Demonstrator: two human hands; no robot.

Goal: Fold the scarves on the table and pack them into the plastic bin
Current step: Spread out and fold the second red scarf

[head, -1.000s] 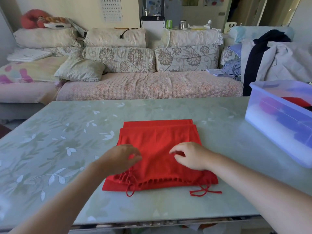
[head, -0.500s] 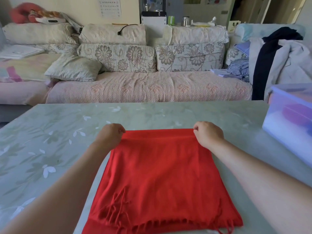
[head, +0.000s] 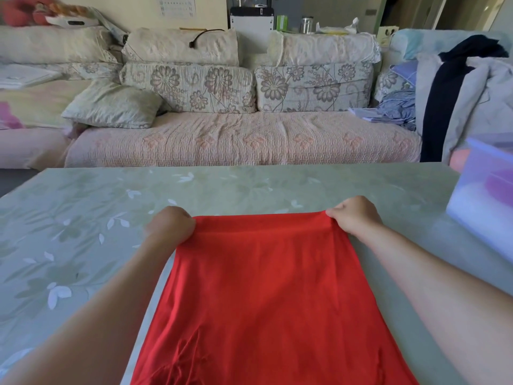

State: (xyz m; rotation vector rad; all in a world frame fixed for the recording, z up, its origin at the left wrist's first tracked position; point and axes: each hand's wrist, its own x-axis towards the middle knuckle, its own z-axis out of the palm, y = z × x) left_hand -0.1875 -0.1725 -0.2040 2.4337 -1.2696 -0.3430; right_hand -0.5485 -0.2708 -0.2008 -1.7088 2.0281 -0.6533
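A folded red scarf (head: 266, 295) lies on the green leaf-patterned table (head: 83, 245), running from the middle of the table down past the bottom of the view. My left hand (head: 170, 227) grips its far left corner with curled fingers. My right hand (head: 354, 218) pinches its far right corner. The far edge stretches taut between both hands. A clear plastic bin (head: 483, 207) stands at the table's right edge, with purple and red cloth showing dimly through its wall.
Behind the table stands a long sofa (head: 244, 137) with floral cushions and a loose pillow (head: 113, 107). Clothes (head: 455, 87) are heaped on the sofa's right end, just behind the bin.
Both hands went from the scarf's near fringed part to its far corners and gripped them. The view has dropped closer to the table, so the scarf's fringe is cut off below.
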